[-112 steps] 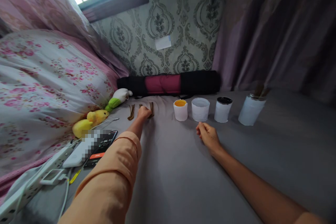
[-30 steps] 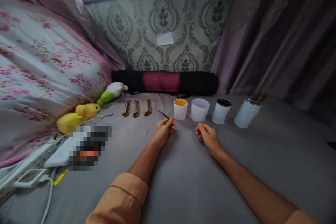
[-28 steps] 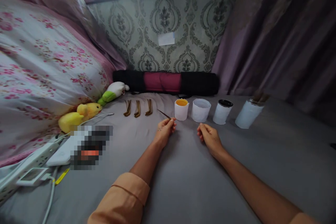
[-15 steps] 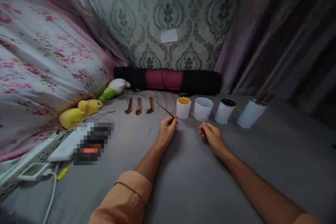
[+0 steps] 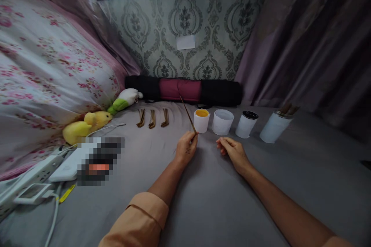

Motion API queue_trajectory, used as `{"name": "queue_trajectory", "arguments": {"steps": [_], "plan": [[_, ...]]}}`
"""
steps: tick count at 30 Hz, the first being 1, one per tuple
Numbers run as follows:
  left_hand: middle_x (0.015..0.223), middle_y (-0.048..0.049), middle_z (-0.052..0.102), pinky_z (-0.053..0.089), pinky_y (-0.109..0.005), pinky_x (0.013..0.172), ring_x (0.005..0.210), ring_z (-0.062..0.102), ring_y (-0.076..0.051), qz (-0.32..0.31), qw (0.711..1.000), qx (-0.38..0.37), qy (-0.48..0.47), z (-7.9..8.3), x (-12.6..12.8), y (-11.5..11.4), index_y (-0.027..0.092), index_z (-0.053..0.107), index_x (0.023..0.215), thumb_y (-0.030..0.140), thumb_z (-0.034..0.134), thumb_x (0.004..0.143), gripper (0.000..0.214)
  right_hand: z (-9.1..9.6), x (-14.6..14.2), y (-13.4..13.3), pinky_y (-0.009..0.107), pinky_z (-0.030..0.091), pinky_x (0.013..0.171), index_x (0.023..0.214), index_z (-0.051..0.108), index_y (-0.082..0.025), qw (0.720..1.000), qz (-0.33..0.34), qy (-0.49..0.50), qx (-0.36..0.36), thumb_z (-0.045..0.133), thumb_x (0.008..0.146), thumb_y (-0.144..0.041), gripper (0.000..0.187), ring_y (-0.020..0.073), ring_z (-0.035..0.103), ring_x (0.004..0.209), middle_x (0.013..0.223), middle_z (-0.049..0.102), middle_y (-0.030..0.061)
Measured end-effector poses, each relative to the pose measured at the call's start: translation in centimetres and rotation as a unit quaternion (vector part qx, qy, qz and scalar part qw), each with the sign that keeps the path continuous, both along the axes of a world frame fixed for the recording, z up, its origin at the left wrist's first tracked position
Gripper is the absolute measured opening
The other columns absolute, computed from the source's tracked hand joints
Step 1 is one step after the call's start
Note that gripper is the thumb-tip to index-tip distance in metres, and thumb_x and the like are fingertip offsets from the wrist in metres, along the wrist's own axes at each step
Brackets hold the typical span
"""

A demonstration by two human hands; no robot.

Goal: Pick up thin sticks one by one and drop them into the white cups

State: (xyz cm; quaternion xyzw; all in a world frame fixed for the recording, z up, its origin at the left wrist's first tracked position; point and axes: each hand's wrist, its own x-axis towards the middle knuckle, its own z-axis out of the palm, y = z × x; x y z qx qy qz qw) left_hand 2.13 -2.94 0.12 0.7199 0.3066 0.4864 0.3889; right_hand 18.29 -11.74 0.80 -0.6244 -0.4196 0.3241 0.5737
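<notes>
My left hand is closed in a pinch around the lower end of a long, thin brown strip. The strip rises and leans left, its slim upper end crossing in front of the dark roll. Just behind this hand stands a white-wrapped cup with a yellow inside. My right hand rests with its fingers loosely curled and its thumb against them; nothing shows in it. A wider white cup is behind it. To the left lie three bent brown bundles in a row.
Rightward are a white-wrapped can with a dark rim and a tilted-looking jar holding brown pieces. A black and maroon roll lies along the wall. Plush toys, a power strip and cables occupy the left.
My left hand has turned, swinging the brown strip from a low leftward slant to a steeper, more upright one. My right hand keeps its curled pose. The whole view has shifted slightly.
</notes>
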Motion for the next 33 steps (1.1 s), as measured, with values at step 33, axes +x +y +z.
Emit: {"name": "queue_trajectory", "arguments": {"steps": [33], "plan": [[0.091, -0.0077, 0.054, 0.037, -0.030, 0.072, 0.083, 0.048, -0.017, -0.020, 0.870, 0.320, 0.374, 0.6, 0.0, -1.4, 0.019, 0.054, 0.110, 0.018, 0.035, 0.085, 0.031, 0.5, -0.4, -0.2, 0.023, 0.043, 0.052, 0.103, 0.056, -0.016, 0.996, 0.040, 0.039, 0.065, 0.055, 0.072, -0.032, 0.035, 0.0113, 0.055, 0.063, 0.084, 0.062, 0.0061]]}}
